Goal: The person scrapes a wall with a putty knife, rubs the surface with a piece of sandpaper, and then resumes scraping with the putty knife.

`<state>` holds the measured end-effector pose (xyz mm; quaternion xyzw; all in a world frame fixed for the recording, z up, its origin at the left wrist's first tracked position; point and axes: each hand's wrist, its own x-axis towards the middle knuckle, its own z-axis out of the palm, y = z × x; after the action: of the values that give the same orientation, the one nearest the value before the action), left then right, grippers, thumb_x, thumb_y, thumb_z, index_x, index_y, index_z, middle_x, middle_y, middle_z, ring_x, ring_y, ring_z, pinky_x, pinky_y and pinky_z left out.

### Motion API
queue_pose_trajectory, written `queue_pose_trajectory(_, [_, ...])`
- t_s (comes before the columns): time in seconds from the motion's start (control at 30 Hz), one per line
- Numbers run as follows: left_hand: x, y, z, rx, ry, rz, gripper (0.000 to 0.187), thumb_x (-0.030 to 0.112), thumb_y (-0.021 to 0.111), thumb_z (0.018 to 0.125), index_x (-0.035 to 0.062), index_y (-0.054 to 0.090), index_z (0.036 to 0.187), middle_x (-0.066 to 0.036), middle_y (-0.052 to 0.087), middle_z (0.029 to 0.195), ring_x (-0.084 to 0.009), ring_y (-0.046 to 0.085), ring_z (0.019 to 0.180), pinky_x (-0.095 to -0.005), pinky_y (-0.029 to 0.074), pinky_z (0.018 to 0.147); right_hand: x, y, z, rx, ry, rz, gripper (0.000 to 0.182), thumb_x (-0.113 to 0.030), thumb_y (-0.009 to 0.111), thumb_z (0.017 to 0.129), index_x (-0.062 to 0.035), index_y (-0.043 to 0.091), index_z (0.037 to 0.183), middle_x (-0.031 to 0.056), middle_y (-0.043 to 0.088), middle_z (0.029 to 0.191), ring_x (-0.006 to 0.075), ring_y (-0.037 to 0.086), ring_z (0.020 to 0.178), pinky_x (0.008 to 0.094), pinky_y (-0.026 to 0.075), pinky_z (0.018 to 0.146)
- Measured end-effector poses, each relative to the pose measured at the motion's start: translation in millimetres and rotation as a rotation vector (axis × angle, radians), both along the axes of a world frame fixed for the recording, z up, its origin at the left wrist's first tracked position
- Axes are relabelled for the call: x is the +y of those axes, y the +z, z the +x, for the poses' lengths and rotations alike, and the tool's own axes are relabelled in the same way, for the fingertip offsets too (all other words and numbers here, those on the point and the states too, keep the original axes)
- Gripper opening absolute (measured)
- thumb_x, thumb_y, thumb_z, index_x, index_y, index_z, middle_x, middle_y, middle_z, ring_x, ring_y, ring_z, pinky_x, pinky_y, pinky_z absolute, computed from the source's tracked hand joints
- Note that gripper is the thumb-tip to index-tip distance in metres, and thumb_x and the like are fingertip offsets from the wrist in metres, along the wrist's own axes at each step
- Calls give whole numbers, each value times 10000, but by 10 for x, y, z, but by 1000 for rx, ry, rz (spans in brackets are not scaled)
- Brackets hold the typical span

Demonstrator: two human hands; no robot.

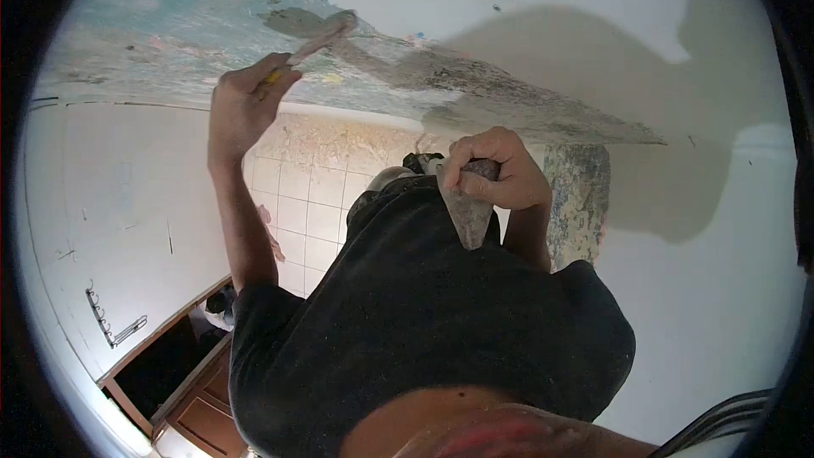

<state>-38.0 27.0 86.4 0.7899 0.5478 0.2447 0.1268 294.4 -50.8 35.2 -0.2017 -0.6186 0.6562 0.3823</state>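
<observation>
My left hand (248, 106) is raised at the wall, its fingers closed around the handle of a putty knife (318, 44); a bit of yellow shows at the grip. The knife's pale, smeared blade reaches to the wall (203, 25), its tip at the lower edge of the white coat. Close in front of my torso, my right hand (507, 168) grips a grey, caked triangular trowel (468, 219). The trowel's narrow end points down toward my dark shirt. A dark grey lump (483, 170) shows between my right thumb and fingers.
Patchy blue-green old paint meets smooth white along the wall, with a rough bare strip (578, 199) at right. Below lies a tiled floor (292, 195) strewn with debris near the wall. A hook rack (100, 314) and wooden cabinet (199, 403) stand at left; dark cables (721, 420) hang lower right.
</observation>
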Motion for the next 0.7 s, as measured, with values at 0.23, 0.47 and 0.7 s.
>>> queue_pose_trajectory(0.23, [6,-85,-50,-48,5,-12,222,166,756,844,60,700,1031,-140,666,723,-215,597,556,-317,477,550,14,-23,10,4,-13,8,113,-114,655,873,-8,695,870,51,669,751,96,586,650,253,436,581])
queue_pose_trajectory(0.47, [15,-127,-49,-33,-23,-5,251,151,773,826,37,697,1036,-137,669,729,-185,594,553,-305,472,536,90,-34,65,-88,-22,-42,109,-41,612,797,-28,693,868,36,670,780,103,603,725,271,474,669])
queue_pose_trajectory(0.7, [-2,-106,7,-18,-30,63,235,162,773,826,38,699,1012,-138,676,744,-196,614,563,-307,474,539,127,-29,99,-90,-8,-10,123,-28,603,791,-28,689,879,38,672,791,106,607,732,271,477,675])
